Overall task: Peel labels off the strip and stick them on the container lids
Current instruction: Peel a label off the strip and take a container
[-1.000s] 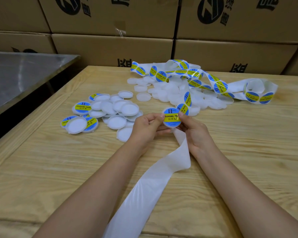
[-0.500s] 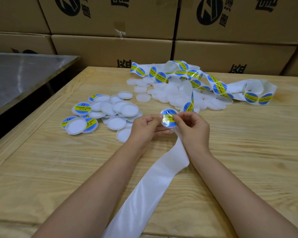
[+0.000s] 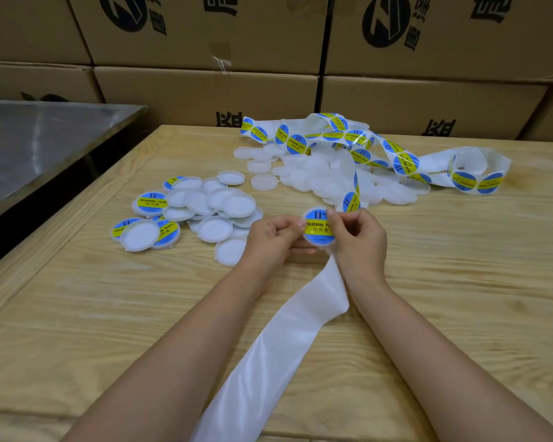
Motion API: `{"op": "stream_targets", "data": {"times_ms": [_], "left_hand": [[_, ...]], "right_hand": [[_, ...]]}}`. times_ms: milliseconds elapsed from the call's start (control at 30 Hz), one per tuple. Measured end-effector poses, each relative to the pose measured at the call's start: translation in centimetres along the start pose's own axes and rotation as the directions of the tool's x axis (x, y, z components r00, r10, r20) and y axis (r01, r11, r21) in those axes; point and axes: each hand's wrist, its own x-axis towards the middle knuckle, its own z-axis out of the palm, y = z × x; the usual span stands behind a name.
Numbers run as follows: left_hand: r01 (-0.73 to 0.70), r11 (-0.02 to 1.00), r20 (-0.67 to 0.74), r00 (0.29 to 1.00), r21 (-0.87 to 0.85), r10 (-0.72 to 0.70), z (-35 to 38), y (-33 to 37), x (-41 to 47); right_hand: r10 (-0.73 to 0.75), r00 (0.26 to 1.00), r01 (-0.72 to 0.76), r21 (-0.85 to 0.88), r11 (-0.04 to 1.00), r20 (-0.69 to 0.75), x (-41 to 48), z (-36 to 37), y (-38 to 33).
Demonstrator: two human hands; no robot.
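The left hand (image 3: 273, 239) held a round white plastic container lid (image 3: 318, 227) just above the pale wooden table (image 3: 77, 314), its thumb and forefinger pinching the lid's left edge while the other fingers curled beneath it. A round blue-and-yellow label (image 3: 316, 225) printed "SOLDERING PASTE" covered the lid's face. The right hand (image 3: 358, 237) met it from the other side: its forefinger and thumb were pressed together on the label's right edge, the remaining fingers folded loosely toward the palm.

Directly below the right hand's fingers, the bare white backing strip (image 3: 268, 355) trailed down between the two forearms toward the near table edge. Just beyond the right fingertips, the strip rose again with the next label (image 3: 351, 201) on it, then ran on into a tangled coil of strip with more blue-and-yellow labels (image 3: 406, 162), well beyond both hands.

Under and around that coil lay a heap of unlabelled translucent white lids (image 3: 304, 177). To the left of the left hand's fingers sat a second pile of white lids (image 3: 217, 215), most lying inside-up, with a few labelled ones (image 3: 152, 202) at its far left edge. Brown cardboard boxes (image 3: 205, 90) stood stacked behind the table, and a grey metal surface (image 3: 45, 141) lay far to the left.
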Motion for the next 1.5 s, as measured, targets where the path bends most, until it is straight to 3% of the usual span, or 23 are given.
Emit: {"op": "stream_targets", "data": {"times_ms": [167, 400, 667, 900, 1167, 1267, 1367, 1433, 1500], "left_hand": [[-0.037, 0.997, -0.010, 0.999, 0.060, 0.038, 0.1, -0.2, -0.1], [-0.088, 0.995, -0.045, 0.995, -0.043, 0.086, -0.1, -0.1, 0.0], [0.009, 0.978, -0.080, 0.996, -0.207, -0.026, -0.4, 0.3, 0.3], [-0.057, 0.995, -0.093, 0.994, 0.079, 0.064, -0.7, 0.0, 0.5], [-0.158, 0.968, -0.159, 0.969, 0.196, 0.191, -0.2, -0.3, 0.0], [-0.302, 0.843, -0.263, 0.855, 0.445, 0.446, -0.8, 0.2, -0.1], [-0.366, 0.533, -0.166, 0.686, 0.763, 0.709, -2.6, 1.1, 0.2], [-0.295, 0.385, -0.109, 0.654, 0.875, 0.748, -4.2, 1.1, 0.8], [-0.200, 0.337, -0.117, 0.681, 0.920, 0.723, -5.3, 0.9, 1.1]], "right_hand": [[0.027, 1.000, -0.027, -0.002, 1.000, 0.008, -0.2, 0.2, -0.1], [0.035, 0.970, -0.046, 0.038, 0.998, 0.242, -0.4, 0.6, -0.4], [-0.040, 0.955, 0.014, 0.091, 0.996, 0.293, 0.2, -0.6, -0.6], [-0.028, 0.971, 0.015, 0.056, 0.998, 0.236, 0.8, -1.5, -0.1], [-0.059, 0.989, 0.060, 0.002, 0.998, 0.136, 0.8, -1.5, 0.0], [-0.081, 0.996, 0.081, -0.010, 0.997, 0.025, 0.9, -1.8, 0.1], [-0.120, 0.993, 0.121, -0.274, 0.954, 0.022, 1.6, -2.4, 0.3], [-0.135, 0.985, 0.169, -0.445, 0.879, 0.108, 1.9, -2.7, 0.6], [-0.098, 0.971, 0.200, -0.515, 0.833, 0.219, 2.0, -2.9, 0.8]]}}
